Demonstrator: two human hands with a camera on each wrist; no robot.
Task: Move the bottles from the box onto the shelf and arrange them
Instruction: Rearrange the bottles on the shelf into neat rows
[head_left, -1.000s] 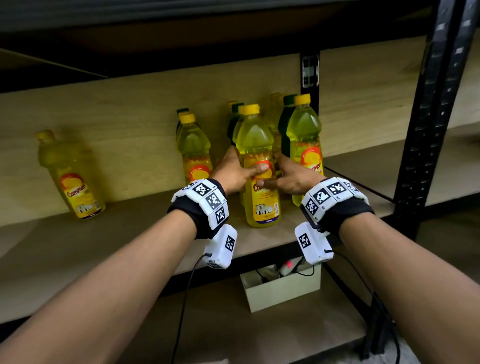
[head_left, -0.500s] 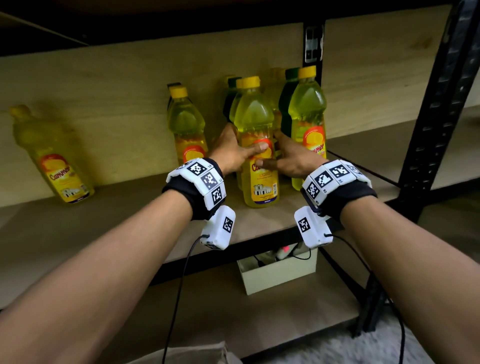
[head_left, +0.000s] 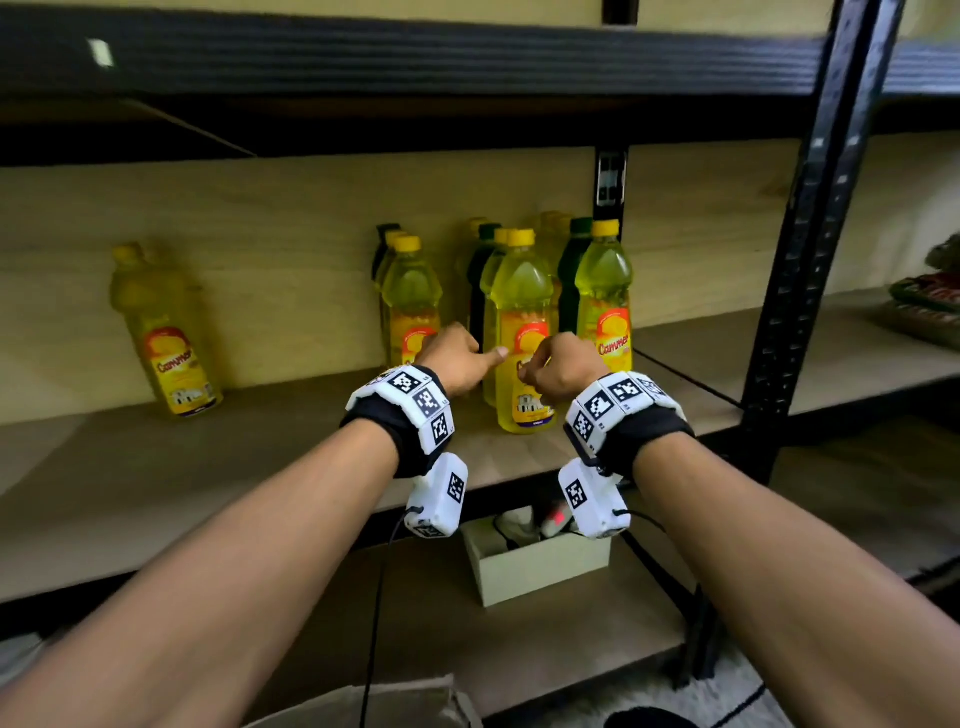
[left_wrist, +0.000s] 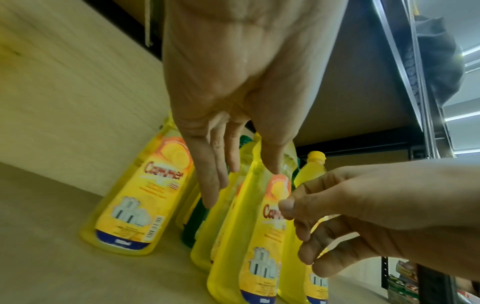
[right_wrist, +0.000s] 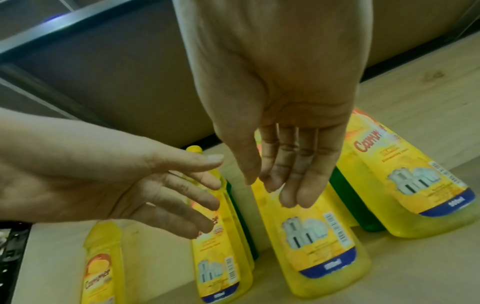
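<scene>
Bottles of yellow liquid stand on the wooden shelf (head_left: 260, 467). Nearest, the left hand (head_left: 453, 357) and right hand (head_left: 558, 364) hover on either side of the front bottle (head_left: 522, 332), fingers (right_wrist: 296, 181) released and holding nothing, probably having just set it upright. Behind it a cluster of yellow and green bottles (head_left: 571, 270) crowds against the back panel, and one lone bottle (head_left: 163, 332) stands well apart at left. Only the wrist views show the relaxed fingers clear of the label
</scene>
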